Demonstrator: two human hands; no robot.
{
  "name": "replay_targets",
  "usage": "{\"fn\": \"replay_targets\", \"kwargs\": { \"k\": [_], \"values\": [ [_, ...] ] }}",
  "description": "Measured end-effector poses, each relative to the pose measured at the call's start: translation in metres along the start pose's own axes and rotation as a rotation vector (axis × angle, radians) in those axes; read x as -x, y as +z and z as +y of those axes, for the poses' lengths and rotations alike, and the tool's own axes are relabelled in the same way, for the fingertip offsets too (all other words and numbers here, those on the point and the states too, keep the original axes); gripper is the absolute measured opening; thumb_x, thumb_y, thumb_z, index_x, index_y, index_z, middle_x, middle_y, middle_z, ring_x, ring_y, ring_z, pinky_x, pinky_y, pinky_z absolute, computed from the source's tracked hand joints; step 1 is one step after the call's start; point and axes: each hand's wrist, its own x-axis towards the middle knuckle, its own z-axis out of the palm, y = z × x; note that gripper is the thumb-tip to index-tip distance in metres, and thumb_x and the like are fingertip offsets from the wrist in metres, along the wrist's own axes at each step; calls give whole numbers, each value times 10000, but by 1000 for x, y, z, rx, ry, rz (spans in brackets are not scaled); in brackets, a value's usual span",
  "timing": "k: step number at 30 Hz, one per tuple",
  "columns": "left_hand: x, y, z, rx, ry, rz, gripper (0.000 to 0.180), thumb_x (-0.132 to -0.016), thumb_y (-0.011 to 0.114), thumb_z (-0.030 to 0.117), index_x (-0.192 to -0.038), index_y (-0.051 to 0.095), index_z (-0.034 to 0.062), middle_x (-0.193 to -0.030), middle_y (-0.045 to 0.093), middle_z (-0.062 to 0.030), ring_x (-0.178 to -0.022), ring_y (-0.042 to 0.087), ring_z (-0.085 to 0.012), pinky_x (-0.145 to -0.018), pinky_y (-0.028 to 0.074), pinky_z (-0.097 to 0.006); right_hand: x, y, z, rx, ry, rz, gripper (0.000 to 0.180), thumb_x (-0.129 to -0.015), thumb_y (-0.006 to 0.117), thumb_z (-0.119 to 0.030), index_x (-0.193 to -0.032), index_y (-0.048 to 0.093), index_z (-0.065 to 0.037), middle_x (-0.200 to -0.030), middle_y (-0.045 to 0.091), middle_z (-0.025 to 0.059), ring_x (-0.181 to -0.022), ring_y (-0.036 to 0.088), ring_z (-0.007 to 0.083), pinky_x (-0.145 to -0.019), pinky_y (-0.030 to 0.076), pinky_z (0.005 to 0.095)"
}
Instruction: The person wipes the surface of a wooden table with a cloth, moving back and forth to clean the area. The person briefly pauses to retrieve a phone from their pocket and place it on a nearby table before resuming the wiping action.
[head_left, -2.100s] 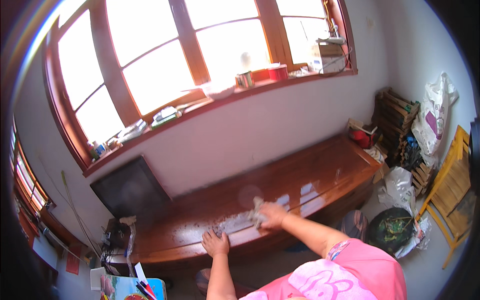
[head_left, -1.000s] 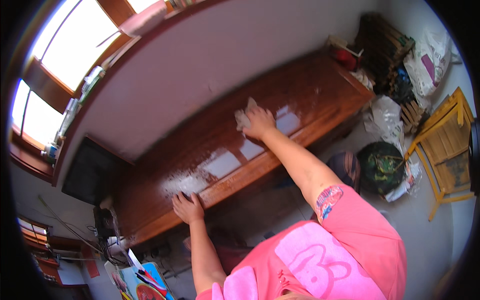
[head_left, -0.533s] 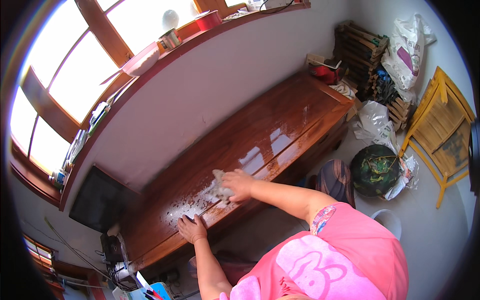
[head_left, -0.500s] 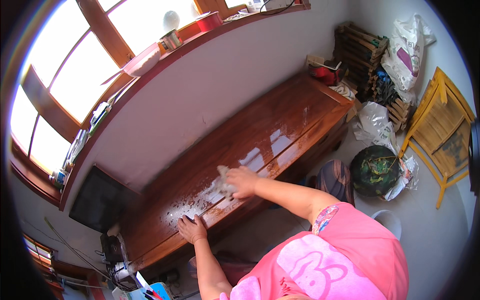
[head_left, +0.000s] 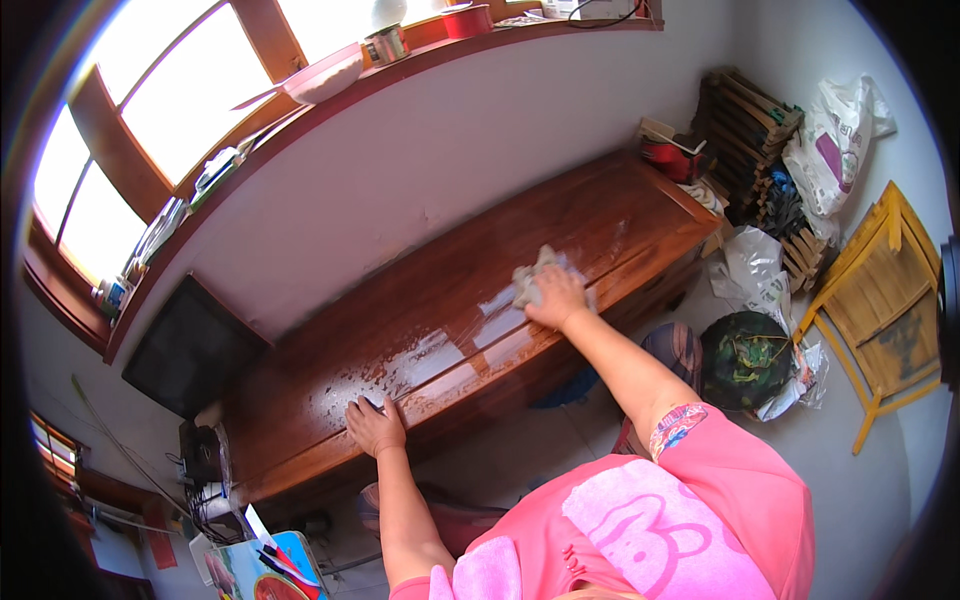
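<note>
A long, dark red-brown wooden table (head_left: 330, 440) runs along the wall, its top wet and shiny in patches. My right hand (head_left: 558, 297) presses a crumpled grey-beige cloth (head_left: 540, 272) against the tabletop, right of the middle, with the fingers bent over it. Near the front edge on the left, my left hand (head_left: 376, 426) rests on the wood with its fingers spread, holding nothing. Water drops and streaks lie on the top just beyond it.
A black flat screen (head_left: 190, 345) leans at the table's left end. Above runs a windowsill with a pink-white bowl (head_left: 328, 75) and a red pot (head_left: 467, 22). At right are a dark green round melon (head_left: 745, 360), a folded yellow wooden chair (head_left: 885, 290) and plastic bags (head_left: 838, 150).
My right hand has slid the cloth to the right and farther along the tabletop. My left hand remains spread near the front edge. The whole view has shifted slightly.
</note>
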Motion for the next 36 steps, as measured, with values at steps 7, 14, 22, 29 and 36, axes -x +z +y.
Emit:
{"fn": "replay_targets", "kwargs": {
  "k": [7,14,22,29,36],
  "values": [
    [-1,-3,-5,15,7,3,682,-900,608,535,-1368,559,42,-1461,492,-215,-1382,420,-372,-1140,312,-529,34,15,-75,-147,-424,-110,664,-778,678,-479,-1341,600,-136,-1528,461,108,-1465,353,280,-1182,280,499],
    [-3,2,-1,25,17,20,661,-900,609,529,-1348,570,45,-1443,510,-214,-1378,427,-375,-1141,321,-523,29,33,-31,-252,-644,50,587,-701,725,-400,-1219,661,-132,-1384,589,91,-1307,510,287,-1048,421,467],
    [-1,-4,2,-34,21,15,647,-925,566,553,-1362,577,77,-1448,515,-177,-1380,425,-346,-1131,334,-500,14,-2,24,-247,-266,50,504,-763,672,-365,-1194,649,-104,-1220,655,141,-1124,590,344,-955,493,485],
    [-3,4,-4,-22,40,41,683,-917,570,577,-1369,564,64,-1448,515,-188,-1385,419,-356,-1136,322,-522,15,-30,25,-2129,293,-664,484,-912,538,-319,-1263,618,4,-1194,695,157,-1061,678,310,-978,534,446],
    [-4,5,-6,-36,47,32,680,-914,570,572,-1370,565,68,-1445,519,-183,-1381,424,-350,-1127,334,-512,6,-32,29,-2390,236,-667,567,-930,463,-374,-1335,590,2,-1258,671,192,-1156,637,363,-1039,488,507]
  ]
}}
